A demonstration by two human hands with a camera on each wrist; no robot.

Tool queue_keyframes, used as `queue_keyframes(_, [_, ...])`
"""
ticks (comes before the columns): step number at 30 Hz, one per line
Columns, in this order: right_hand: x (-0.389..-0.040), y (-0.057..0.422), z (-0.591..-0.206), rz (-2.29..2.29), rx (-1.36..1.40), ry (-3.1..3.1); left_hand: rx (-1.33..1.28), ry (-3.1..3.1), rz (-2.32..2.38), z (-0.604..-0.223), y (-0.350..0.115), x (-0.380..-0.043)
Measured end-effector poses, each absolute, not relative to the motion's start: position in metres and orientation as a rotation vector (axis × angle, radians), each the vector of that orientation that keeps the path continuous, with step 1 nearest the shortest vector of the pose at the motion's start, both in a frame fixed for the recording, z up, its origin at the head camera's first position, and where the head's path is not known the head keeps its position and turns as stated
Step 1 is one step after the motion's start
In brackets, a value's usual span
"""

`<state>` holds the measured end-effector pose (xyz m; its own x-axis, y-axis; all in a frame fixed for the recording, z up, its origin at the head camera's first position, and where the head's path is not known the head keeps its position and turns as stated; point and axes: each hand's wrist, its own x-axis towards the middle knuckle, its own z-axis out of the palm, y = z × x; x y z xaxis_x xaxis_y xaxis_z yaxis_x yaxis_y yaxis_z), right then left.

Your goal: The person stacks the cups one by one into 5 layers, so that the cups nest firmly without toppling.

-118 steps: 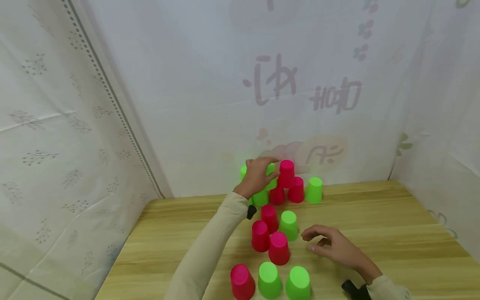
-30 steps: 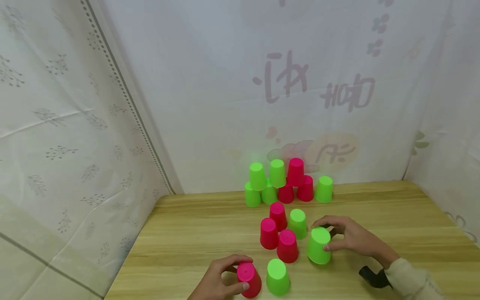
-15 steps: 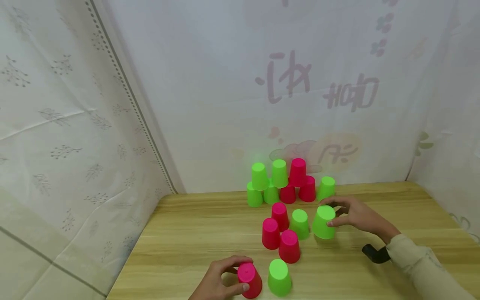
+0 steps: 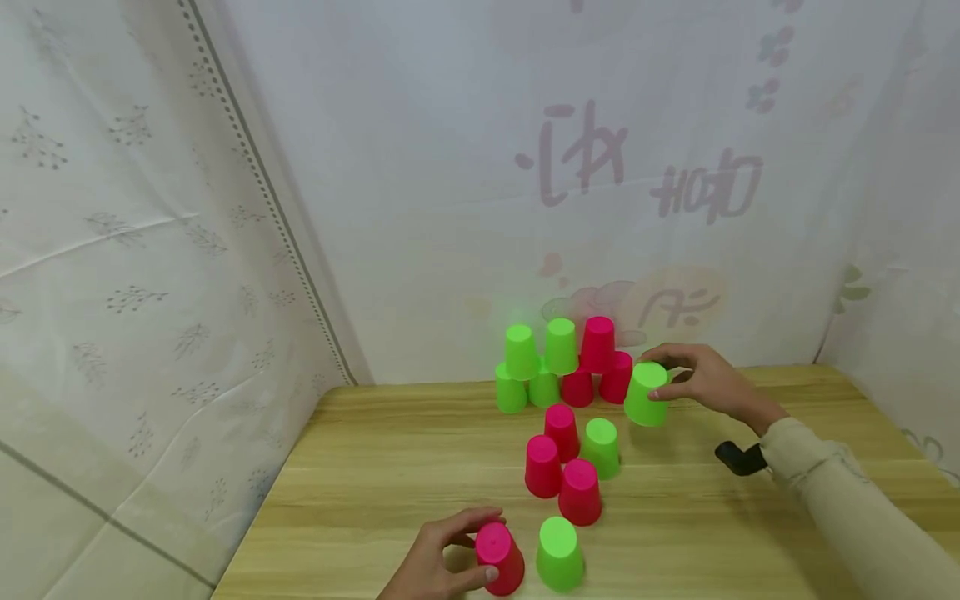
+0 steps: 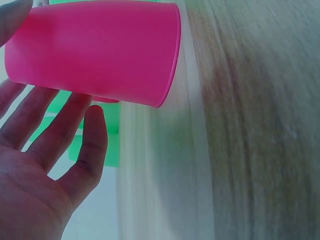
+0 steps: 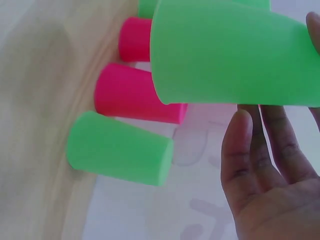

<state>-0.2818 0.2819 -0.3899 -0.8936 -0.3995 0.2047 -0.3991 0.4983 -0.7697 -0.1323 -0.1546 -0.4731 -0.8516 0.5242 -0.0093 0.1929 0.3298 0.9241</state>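
My left hand (image 4: 438,558) grips an upside-down pink cup (image 4: 501,560) at the near side of the table, thumb on one side and fingers on the other. My right hand (image 4: 708,382) holds a green cup (image 4: 645,396), also mouth down, raised off the table at the right end of the back row. In the head view it hides the last green cup of that row; the right wrist view shows this green cup (image 6: 120,150) standing beside a pink cup (image 6: 135,95). Another green cup (image 4: 559,557) stands just right of the left hand's cup.
Mid-table, several pink cups (image 4: 580,493) and one green cup (image 4: 601,448) stand close together. At the back, two green cups (image 4: 521,354) and a pink cup (image 4: 598,346) sit on a lower row of cups. A patterned cloth (image 4: 450,208) hangs behind the wooden table (image 4: 375,467).
My left hand has come from the back row to the near pink cup. My right hand took the near right green cup, lifted it and carried it towards the back row.
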Motion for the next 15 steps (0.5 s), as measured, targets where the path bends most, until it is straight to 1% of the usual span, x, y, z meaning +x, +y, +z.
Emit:
queue_keyframes(9, [-0.306, 0.28, -0.374, -1.366, -0.598, 2.824, 0.66, 2.303, 1.537, -0.475, -0.157, -0.131])
queue_keyframes(15, [-0.318, 0.277, -0.371, -1.392, -0.447, 2.83, 0.658, 2.307, 1.522, -0.476, -0.157, -0.131])
